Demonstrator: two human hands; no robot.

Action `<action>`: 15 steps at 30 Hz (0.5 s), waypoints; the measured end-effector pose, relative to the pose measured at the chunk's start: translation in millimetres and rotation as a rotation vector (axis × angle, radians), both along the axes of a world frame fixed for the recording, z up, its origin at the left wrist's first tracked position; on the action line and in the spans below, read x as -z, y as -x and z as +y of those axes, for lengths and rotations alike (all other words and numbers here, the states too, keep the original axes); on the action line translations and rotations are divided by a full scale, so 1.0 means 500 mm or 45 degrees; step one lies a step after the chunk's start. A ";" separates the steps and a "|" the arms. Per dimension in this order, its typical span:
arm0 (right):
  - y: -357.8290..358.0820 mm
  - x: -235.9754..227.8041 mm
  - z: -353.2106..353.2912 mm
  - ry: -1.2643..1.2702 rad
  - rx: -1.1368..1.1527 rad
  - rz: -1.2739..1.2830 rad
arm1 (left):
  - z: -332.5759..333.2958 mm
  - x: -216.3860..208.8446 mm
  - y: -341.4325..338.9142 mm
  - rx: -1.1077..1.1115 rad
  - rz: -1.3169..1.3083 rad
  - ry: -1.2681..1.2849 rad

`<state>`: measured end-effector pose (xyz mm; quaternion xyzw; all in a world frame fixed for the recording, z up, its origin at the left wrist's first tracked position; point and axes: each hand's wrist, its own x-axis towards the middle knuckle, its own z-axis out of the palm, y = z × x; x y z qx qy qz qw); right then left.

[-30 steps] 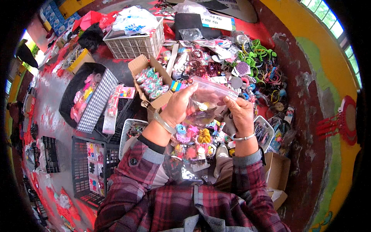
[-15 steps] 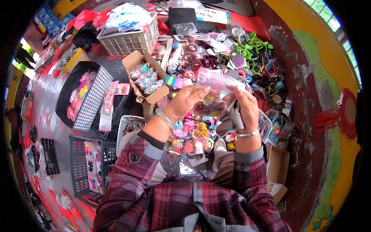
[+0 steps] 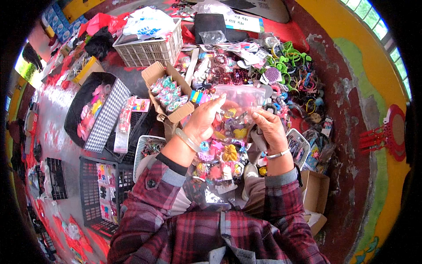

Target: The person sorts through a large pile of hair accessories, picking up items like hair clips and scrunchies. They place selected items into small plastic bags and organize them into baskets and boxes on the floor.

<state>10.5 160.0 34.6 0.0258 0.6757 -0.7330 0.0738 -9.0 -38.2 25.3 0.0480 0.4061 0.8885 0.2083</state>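
A clear plastic zip bag [image 3: 241, 93] with a pinkish top strip is stretched between my two hands over a heap of hair accessories. My left hand [image 3: 203, 119], with a pale bangle at its wrist, is at the bag's left edge. Its thumb points up, and its fingers are partly hidden behind or inside the plastic. My right hand [image 3: 271, 130] pinches the bag's right side between thumb and fingers. A grey cloth [image 3: 257, 144] hangs under the right palm. Through the bag, yellow and coloured pieces show; whether they are inside or beneath it I cannot tell.
An open cardboard box [image 3: 190, 107] of wrapped packets stands left of the bag. Behind it is a grey crate [image 3: 151, 50]. Green headbands [image 3: 288, 59] lie at the far right of the heap. A black basket [image 3: 99, 193] and a houndstooth box [image 3: 105, 119] are at left.
My left hand has moved slightly down and left, its thumb lifting. My right hand has come lower and left, and the bag now hangs flatter and more spread.
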 end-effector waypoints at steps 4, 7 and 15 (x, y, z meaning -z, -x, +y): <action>-0.007 -0.014 -0.011 0.161 0.035 0.044 | -0.001 -0.011 -0.006 0.020 -0.026 -0.050; -0.008 -0.011 -0.004 0.255 0.045 0.076 | 0.001 -0.024 -0.011 0.066 -0.020 -0.140; -0.018 -0.020 -0.023 0.363 0.107 0.154 | 0.011 -0.027 -0.015 -0.118 0.128 -0.027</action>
